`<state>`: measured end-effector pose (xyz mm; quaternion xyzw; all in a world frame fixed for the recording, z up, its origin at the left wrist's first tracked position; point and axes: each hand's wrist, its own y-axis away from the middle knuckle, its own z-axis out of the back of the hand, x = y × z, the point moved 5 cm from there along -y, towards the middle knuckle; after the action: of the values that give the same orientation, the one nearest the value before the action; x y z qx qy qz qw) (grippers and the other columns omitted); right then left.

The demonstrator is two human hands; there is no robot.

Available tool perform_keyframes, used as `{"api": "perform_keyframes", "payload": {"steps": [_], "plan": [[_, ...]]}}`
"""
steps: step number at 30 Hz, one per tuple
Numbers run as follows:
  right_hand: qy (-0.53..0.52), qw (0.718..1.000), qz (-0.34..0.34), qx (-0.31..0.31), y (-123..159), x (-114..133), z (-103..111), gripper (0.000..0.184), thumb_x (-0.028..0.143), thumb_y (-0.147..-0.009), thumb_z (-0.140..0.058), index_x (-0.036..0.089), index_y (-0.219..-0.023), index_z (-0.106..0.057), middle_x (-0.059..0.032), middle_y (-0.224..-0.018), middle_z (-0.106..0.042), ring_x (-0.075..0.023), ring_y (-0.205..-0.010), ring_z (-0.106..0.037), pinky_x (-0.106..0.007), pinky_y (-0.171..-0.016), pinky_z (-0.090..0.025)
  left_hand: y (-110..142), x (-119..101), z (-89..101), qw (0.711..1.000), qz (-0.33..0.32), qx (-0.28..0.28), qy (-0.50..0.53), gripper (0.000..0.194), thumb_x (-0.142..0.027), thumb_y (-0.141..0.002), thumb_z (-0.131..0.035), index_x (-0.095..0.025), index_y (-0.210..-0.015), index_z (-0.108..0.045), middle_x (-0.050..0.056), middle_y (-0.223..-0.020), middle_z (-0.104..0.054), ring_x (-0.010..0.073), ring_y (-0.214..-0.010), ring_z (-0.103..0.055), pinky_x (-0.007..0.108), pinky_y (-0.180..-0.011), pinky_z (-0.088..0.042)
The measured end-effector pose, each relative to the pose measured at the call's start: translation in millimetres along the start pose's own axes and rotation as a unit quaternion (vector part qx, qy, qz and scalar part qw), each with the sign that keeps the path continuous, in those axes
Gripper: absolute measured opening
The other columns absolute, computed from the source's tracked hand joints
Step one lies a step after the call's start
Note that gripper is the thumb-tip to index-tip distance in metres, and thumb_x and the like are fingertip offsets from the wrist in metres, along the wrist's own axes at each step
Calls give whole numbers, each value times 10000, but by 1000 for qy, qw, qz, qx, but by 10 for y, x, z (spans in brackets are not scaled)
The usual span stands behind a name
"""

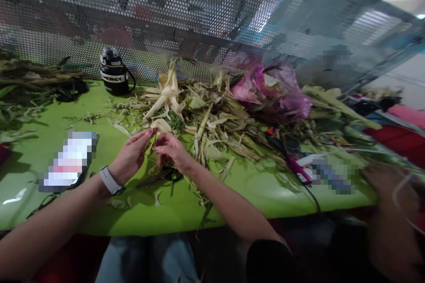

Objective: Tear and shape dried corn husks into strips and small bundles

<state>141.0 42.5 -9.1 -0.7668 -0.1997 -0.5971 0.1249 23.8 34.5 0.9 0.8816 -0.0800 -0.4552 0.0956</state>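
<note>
My left hand (134,154), with a white-banded watch (109,180) on its wrist, is closed in a pinch above the green table (139,221). What its fingertips hold is too small to make out. Close beside it, my right hand (174,154) has its fingers curled towards the left fingertips; anything in them is hidden. Just beyond the fingertips is a pale piece of corn husk (161,124); whether it is held I cannot tell. A splayed bunch of pale husks (168,93) stands behind, against a heap of dry husks (229,135). Dark scissors-like blades (151,180) lie under my hands.
A black flask (113,73) stands at the back left, before a perforated metal screen (199,13). A lit phone (69,163) lies at left. A pink plastic bag (275,90), a magenta-handled tool with a cord (297,170) and another person's arm (392,194) are at right.
</note>
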Motion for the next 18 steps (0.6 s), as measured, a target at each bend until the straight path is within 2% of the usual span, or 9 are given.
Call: {"api": "perform_keyframes", "payload": {"steps": [2, 4, 8, 11, 14, 18], "plan": [[-8, 1000, 11, -20, -5, -3, 17, 388, 322, -667, -717, 226, -872, -403, 110, -647, -536, -58, -364, -470, -201, -368, -405, 3, 26, -2, 1000, -2, -4, 5, 101, -131, -766, -728, -143, -865, -740, 47, -970, -742, 108, -846, -669, 178, -727, -526], [-27, 999, 19, -35, -1, 4, 41, 399, 318, -665, -716, 235, -876, -388, 115, -651, -544, -58, -352, -460, -201, -357, -392, 11, 39, -16, 1000, -1, -3, 11, 87, -118, -773, -718, -145, -853, -740, 39, -952, -744, 105, -849, -670, 175, -736, -530], [-30, 999, 16, 13, 17, 11, 9, 344, 347, -708, -674, 247, -880, -393, 114, -606, -535, -63, -334, -395, -206, -345, -333, 38, 33, -39, 1000, 5, -16, 15, 97, -99, -762, -727, -145, -846, -740, 31, -943, -748, 101, -854, -671, 165, -732, -532], [86, 995, 59, -10, 45, 46, 17, 259, 365, -746, -672, 221, -866, -493, 107, -529, -428, -62, -385, -344, -204, -393, -293, 43, 27, -45, 1000, 2, -25, 12, 119, -98, -739, -745, -147, -847, -739, 33, -932, -750, 106, -859, -673, 156, -698, -526], [212, 969, 113, -51, 88, 92, 13, 226, 383, -783, -649, 187, -873, -582, 85, -524, -384, -75, -459, -337, -218, -447, -269, 32, 30, -53, 1000, -14, -15, 13, 139, -127, -710, -775, -142, -844, -740, 43, -925, -752, 118, -884, -673, 164, -708, -522], [262, 956, 118, -59, 110, 87, -14, 237, 381, -790, -625, 161, -879, -625, 70, -528, -399, -81, -479, -336, -231, -466, -257, 23, 64, -45, 1000, -17, -8, 6, 139, -138, -717, -770, -130, -853, -746, 54, -956, -748, 120, -910, -665, 173, -755, -514]]}}
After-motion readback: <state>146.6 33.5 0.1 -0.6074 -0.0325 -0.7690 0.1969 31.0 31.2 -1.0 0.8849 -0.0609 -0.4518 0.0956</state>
